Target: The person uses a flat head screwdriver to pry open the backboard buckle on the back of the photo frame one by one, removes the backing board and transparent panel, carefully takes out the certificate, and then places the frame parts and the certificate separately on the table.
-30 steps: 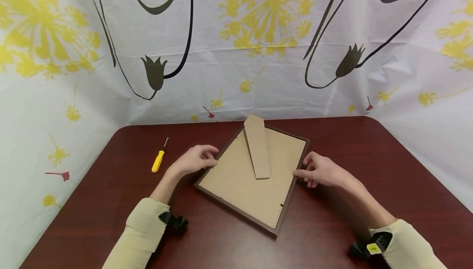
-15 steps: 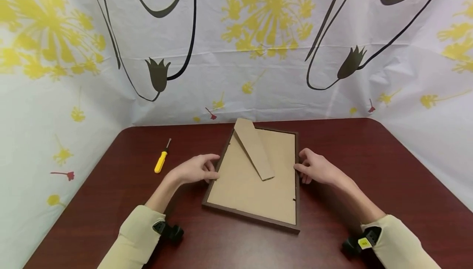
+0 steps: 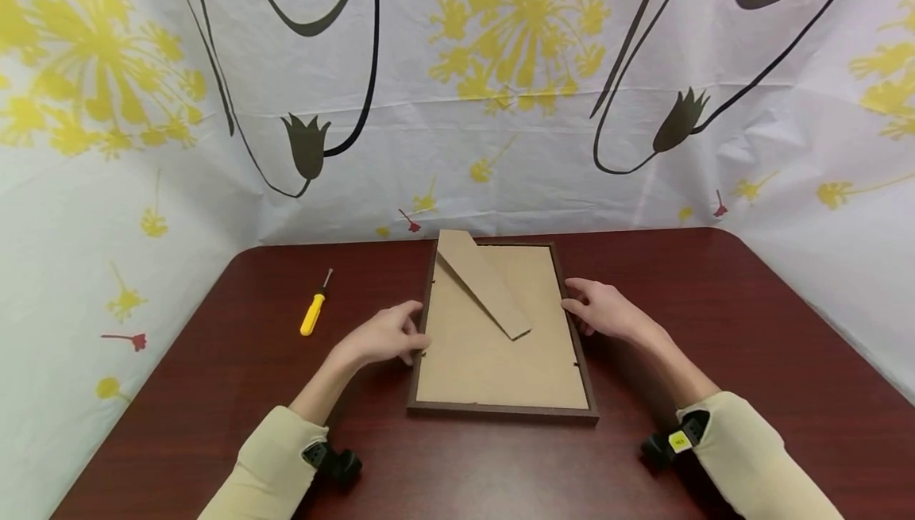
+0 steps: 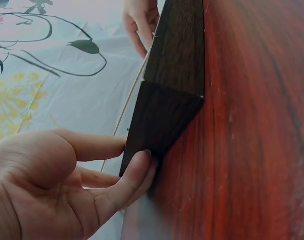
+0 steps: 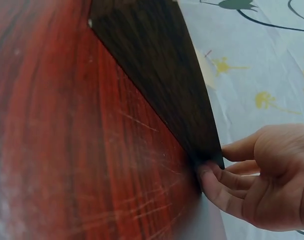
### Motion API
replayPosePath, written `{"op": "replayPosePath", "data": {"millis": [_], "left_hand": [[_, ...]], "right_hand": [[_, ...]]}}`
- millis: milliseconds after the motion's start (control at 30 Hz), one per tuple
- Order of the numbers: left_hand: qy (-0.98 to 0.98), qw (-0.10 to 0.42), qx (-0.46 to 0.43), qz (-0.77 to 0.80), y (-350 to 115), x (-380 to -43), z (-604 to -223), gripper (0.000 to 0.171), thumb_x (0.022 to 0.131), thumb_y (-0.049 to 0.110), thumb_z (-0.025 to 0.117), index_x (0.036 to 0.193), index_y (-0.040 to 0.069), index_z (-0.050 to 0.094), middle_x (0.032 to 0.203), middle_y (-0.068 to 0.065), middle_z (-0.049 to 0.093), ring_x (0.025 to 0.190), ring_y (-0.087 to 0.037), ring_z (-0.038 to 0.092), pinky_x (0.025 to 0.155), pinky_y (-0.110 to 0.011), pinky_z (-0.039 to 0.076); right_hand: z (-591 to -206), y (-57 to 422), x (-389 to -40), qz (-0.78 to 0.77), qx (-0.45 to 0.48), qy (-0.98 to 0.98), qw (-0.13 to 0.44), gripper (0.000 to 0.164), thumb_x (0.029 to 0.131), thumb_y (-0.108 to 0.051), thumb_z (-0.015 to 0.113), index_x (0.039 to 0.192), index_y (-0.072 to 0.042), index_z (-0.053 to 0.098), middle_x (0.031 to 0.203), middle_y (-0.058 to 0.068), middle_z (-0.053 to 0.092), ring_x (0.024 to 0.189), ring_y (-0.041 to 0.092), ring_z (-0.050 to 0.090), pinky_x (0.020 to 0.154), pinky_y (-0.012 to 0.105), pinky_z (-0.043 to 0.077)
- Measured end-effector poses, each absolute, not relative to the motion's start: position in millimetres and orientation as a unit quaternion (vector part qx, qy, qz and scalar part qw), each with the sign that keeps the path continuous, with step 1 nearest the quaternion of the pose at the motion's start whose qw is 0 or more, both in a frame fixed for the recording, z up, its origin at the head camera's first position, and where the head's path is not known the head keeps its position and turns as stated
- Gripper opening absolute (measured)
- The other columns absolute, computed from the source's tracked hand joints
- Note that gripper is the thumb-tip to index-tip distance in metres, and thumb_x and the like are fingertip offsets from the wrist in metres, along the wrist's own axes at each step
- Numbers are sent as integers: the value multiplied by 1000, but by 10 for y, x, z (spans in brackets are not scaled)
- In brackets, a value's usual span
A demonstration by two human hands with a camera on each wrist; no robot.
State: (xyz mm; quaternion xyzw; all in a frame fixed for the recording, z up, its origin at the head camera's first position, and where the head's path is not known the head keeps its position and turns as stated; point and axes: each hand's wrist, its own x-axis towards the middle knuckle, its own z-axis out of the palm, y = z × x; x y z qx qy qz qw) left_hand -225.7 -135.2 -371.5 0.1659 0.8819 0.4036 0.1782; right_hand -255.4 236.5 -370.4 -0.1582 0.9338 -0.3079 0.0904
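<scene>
Where the bench [image 3: 515, 476] lies nearest me, a pale sheen on red-brown wood; clock read from the frame's middle. Picture frame [image 3: 503, 412] just beyond, back side up, near rail roughly straight across at 6. Tan back panel [image 3: 486, 381] set inside; small dark tab [image 3: 577, 364] at 4.

Left hand [image 3: 382, 336] at 9: thumb on the top edge, fingers against the outer side, pinching the rail. Right hand [image 3: 604, 310] between 2 and 3, slightly farther off, also pinching its rail. Whether any fingertip goes underneath, cannot tell.

Step, as I judge it: squaring the frame on the bench. Wants a light, equal pinch, hands level with each other; my offset grip could swing it. Thumbs belong on the wood, clear of panel and tab. No shove towards 12: far rail sits near the bench's far edge.

Yellow-handled screwdriver [image 3: 313, 310] at 9 to 10, well apart. Support leg [image 3: 482, 282] aslant over the panel, wide end past the far rail at 11; I'd keep knuckles off it. Patterned sheet [image 3: 422, 139] beyond, at 12.
</scene>
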Motion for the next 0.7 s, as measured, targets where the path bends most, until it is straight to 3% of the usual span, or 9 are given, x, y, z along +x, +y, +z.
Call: {"op": "replayPosePath", "data": {"millis": [233, 433, 700], "left_hand": [[884, 196, 168, 389, -1298, -2224, -3659, 73, 97, 14, 66, 153, -9, 26, 82, -6, 65, 64, -19, 69, 98, -47, 48], [884, 191, 166, 393, -1328, -2244, -3645, 70, 96, 14, 68, 150, -11, 31, 86, -7, 66, 67, -20, 70, 91, -44, 53], [890, 112, 166, 409, -1499, -2349, -3670, 44, 100, 10, 62, 137, -9, 50, 93, -13, 66, 75, -22, 66, 71, -36, 57]], "right_hand": [[-3701, 2393, -2536, -288, -169, 937, 106, 78, 102, -33, 62, 152, 14, 24, 86, 8, 62, 60, 18, 58, 59, 34, 48], [-3742, 2388, -2524, -309, -161, 931, 106, 82, 101, -37, 63, 154, 11, 23, 87, 8, 62, 59, 19, 57, 60, 35, 48], [-3752, 2374, -2505, -319, -150, 930, 105, 82, 100, -36, 64, 154, 10, 23, 80, 6, 59, 59, 19, 57, 57, 35, 48]]}}
